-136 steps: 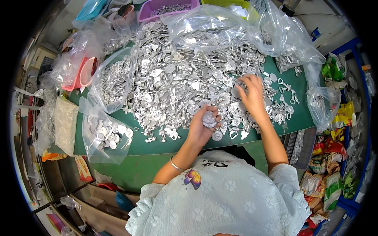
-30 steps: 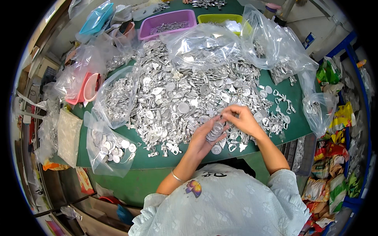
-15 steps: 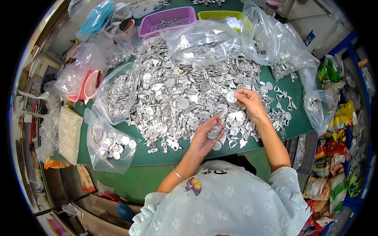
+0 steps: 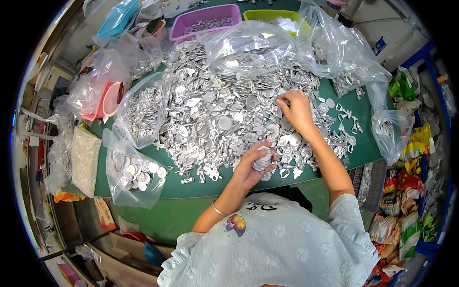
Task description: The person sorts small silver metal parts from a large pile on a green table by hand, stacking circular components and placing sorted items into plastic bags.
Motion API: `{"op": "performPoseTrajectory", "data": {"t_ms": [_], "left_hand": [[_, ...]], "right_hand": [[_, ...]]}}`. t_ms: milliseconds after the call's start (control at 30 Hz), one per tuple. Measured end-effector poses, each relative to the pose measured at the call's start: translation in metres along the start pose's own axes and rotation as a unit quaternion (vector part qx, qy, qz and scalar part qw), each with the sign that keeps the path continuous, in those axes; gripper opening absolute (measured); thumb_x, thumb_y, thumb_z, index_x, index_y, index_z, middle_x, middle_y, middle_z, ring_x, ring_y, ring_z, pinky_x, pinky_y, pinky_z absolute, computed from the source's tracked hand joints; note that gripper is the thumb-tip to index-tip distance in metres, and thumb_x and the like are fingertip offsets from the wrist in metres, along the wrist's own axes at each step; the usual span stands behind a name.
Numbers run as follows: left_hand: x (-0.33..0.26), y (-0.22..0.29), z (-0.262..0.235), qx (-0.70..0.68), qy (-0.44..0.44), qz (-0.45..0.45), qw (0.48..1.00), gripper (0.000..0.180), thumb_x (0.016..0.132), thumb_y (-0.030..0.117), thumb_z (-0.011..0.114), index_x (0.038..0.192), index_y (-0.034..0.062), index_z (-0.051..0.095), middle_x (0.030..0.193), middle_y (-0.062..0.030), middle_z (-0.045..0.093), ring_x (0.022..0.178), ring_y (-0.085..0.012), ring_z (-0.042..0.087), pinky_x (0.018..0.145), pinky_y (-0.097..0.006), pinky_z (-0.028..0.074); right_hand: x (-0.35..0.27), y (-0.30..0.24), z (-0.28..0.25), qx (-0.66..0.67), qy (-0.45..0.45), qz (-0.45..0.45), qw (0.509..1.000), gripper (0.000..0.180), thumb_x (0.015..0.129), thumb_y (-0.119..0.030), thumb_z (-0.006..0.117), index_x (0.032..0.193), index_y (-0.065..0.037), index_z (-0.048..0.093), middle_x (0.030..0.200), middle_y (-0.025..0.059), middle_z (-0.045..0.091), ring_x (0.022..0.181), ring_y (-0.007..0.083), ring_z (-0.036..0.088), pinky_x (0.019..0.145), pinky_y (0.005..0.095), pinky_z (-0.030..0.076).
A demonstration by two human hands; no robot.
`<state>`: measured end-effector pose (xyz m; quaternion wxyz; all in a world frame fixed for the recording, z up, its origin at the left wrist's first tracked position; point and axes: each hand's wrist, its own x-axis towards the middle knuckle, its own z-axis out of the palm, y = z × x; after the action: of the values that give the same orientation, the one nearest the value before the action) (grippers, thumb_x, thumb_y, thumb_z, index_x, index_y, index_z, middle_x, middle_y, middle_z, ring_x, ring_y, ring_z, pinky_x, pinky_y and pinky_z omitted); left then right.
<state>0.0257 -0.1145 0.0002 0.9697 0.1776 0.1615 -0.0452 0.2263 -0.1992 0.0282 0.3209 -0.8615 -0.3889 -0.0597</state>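
My left hand (image 4: 248, 168) is closed around a small bunch of round, silver-grey metal discs (image 4: 261, 161), held low over the near edge of the heap. Farther out and to the right, my right hand (image 4: 297, 111) reaches over the heap with its fingers bent and drawn together. What lies between those fingertips, if anything, is hidden. Beneath both hands spreads a big heap of small metal charms (image 4: 205, 115), with round, cross-like and ring-ended shapes mixed together.
A clear bag with round discs (image 4: 136, 174) lies at the table's near left. Behind the heap stand a purple basin (image 4: 179, 29) of small parts and a green basin (image 4: 258, 15). Clear plastic sheeting (image 4: 258, 45) covers the heap's far side. Loose charms (image 4: 351, 117) lie on the green table's right.
My right hand has moved slightly farther out over the heap; the round piece seen in its fingers before no longer shows there. My left hand stays nearly in place around the discs.
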Motion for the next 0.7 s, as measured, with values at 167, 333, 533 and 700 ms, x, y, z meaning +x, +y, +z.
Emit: {"op": "performPoseTrajectory", "data": {"t_ms": [167, 333, 533, 700], "left_hand": [[-0.007, 0.003, 0.01, 0.002, 0.011, 0.007, 1.0, 0.021, 0.081, 0.006, 0.058, 0.102, 0.007, 0.055, 0.094, -0.0081, 0.059, 0.085, -0.0191, 0.059, 0.067, -0.03, 0.05], [-0.008, 0.001, 0.011, -0.008, 0.024, 0.009, 1.0, 0.021, 0.08, 0.005, 0.058, 0.1, 0.0071, 0.055, 0.093, -0.0077, 0.058, 0.083, -0.0185, 0.058, 0.064, -0.029, 0.049], [-0.012, 0.0, 0.012, 0.005, 0.051, 0.008, 0.999, 0.02, 0.08, 0.006, 0.059, 0.101, 0.0079, 0.055, 0.094, -0.007, 0.059, 0.083, -0.0176, 0.057, 0.067, -0.029, 0.048], [-0.012, 0.0, 0.005, 0.01, 0.066, 0.012, 0.998, 0.021, 0.081, 0.008, 0.059, 0.102, 0.0087, 0.056, 0.097, -0.0062, 0.059, 0.085, -0.0164, 0.057, 0.071, -0.031, 0.047]], "right_hand": [[0.019, -0.007, 0.035, -0.25, 0.013, -0.029, 0.968, 0.022, 0.077, -0.022, 0.063, 0.079, 0.0, 0.063, 0.086, 0.0111, 0.059, 0.091, 0.025, 0.048, 0.078, 0.0385, 0.034], [0.02, 0.005, 0.052, -0.277, 0.006, -0.052, 0.96, 0.023, 0.077, -0.02, 0.061, 0.087, 0.0, 0.06, 0.086, 0.0109, 0.058, 0.09, 0.0251, 0.049, 0.078, 0.0375, 0.034], [0.017, 0.001, 0.064, -0.171, 0.072, -0.008, 0.983, 0.037, 0.069, -0.013, 0.069, 0.101, -0.001, 0.053, 0.086, 0.0119, 0.058, 0.091, 0.0281, 0.049, 0.078, 0.0397, 0.034], [0.015, -0.015, 0.061, -0.063, 0.069, 0.043, 0.995, 0.037, 0.069, -0.011, 0.069, 0.101, -0.001, 0.052, 0.09, 0.0129, 0.059, 0.089, 0.0286, 0.05, 0.078, 0.0394, 0.033]]}}
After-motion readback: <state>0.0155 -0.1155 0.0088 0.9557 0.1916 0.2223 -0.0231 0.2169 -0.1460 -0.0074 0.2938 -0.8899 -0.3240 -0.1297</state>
